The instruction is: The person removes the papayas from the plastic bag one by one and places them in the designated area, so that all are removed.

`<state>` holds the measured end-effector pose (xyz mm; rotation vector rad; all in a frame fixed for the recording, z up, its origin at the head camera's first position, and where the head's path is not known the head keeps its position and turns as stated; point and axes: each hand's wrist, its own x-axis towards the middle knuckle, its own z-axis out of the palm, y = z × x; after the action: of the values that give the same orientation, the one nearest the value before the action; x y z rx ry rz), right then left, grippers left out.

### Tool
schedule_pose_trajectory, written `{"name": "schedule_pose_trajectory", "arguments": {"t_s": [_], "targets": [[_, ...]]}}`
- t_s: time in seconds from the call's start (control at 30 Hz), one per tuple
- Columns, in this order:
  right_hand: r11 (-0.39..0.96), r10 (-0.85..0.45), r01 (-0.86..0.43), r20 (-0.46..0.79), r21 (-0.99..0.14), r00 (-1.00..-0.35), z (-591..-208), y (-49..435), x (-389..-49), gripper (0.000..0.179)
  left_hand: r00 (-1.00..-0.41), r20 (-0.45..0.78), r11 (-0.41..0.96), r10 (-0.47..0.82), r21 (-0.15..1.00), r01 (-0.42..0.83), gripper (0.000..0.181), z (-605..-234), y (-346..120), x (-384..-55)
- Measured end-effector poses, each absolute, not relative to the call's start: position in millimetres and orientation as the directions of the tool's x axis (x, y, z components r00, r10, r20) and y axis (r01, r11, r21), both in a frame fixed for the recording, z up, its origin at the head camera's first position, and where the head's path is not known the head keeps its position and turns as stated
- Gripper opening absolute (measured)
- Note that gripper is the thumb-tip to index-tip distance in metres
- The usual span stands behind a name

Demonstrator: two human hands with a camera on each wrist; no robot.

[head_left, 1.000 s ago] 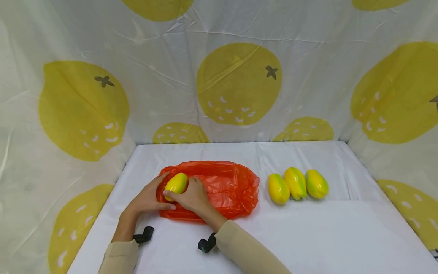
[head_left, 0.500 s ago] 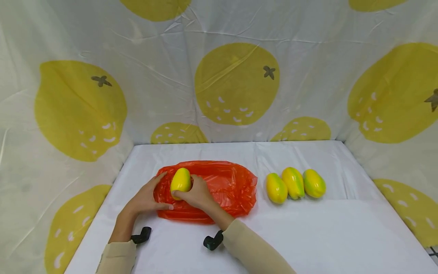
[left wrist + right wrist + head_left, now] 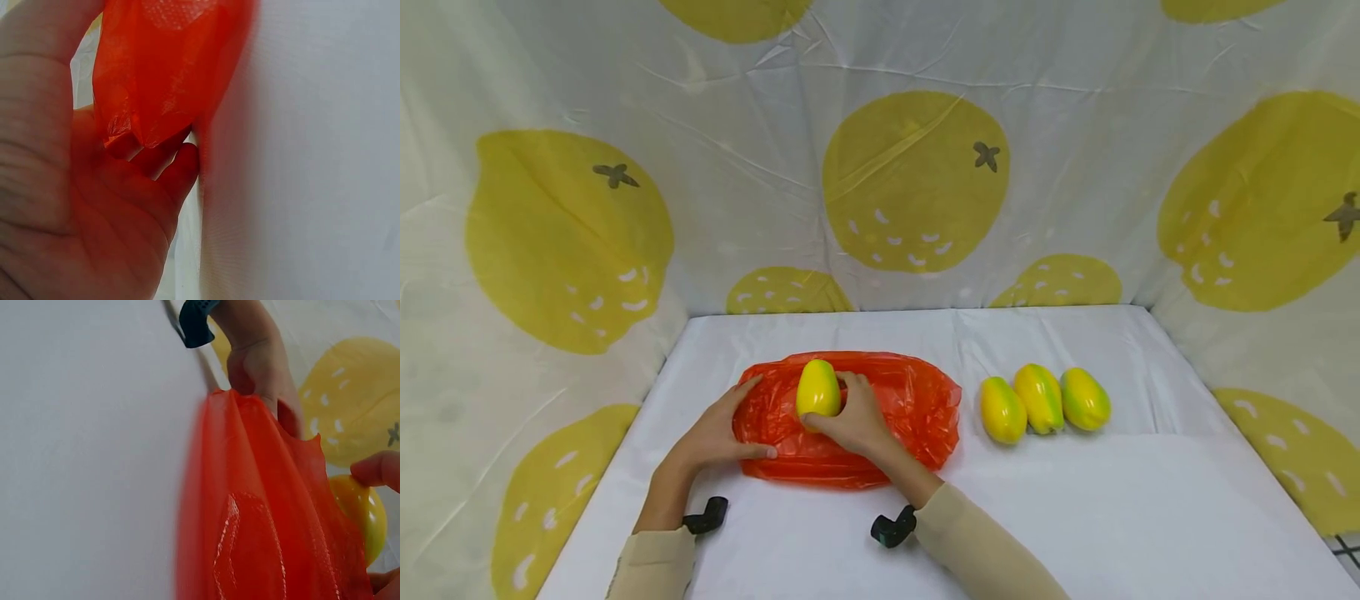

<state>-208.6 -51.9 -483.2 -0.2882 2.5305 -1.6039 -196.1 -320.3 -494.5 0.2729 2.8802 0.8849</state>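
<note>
A yellow-green papaya (image 3: 818, 388) stands tilted up above the red plastic bag (image 3: 895, 408), which lies spread open on the table. My right hand (image 3: 859, 421) grips the papaya from its right side, thumb in front and fingers behind. In the right wrist view the bag's side partly hides the papaya (image 3: 365, 519). At the bag's left end rests my left hand (image 3: 718, 429), thumb and fingers spread wide along its rim. The left wrist view has the left hand's palm (image 3: 119, 219) facing the red bag (image 3: 169, 69), with the fingers partly behind it.
Three more papayas (image 3: 1039, 398) lie in a row on the white cloth, right of the bag. Lemon-print fabric (image 3: 917, 183) hangs behind and at both sides of the table. Black camera mounts (image 3: 893, 527) sit at the wrists.
My right hand has moved the papaya rightward and slightly up, away from the bag's left end, and it now stands more upright. The left hand stays at the bag's left end.
</note>
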Motion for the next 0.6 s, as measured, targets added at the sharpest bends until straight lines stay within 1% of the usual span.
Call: {"name": "schedule_pose_trajectory", "arguments": {"t_s": [0.17,0.4,0.6], "targets": [[0.363,-0.240,-0.082,-0.008,-0.928,-0.971,-479.3,-37.7,-207.4,0.084,-0.977,-0.052,0.808,0.206,0.572,0.140,0.127,-493.8,-320.3,-195.9],[0.369,-0.243,-0.083,-0.010,-0.926,-0.970,-472.7,-16.6,-203.4,0.087,-0.978,-0.063,0.810,0.201,0.572,0.130,0.127,-493.2,-319.9,-195.6],[0.374,-0.263,-0.117,0.016,-0.920,-0.965,-469.8,0.4,-202.0,0.086,-0.977,-0.058,0.812,0.204,0.568,0.135,0.127,-494.1,-320.4,-195.4]]}}
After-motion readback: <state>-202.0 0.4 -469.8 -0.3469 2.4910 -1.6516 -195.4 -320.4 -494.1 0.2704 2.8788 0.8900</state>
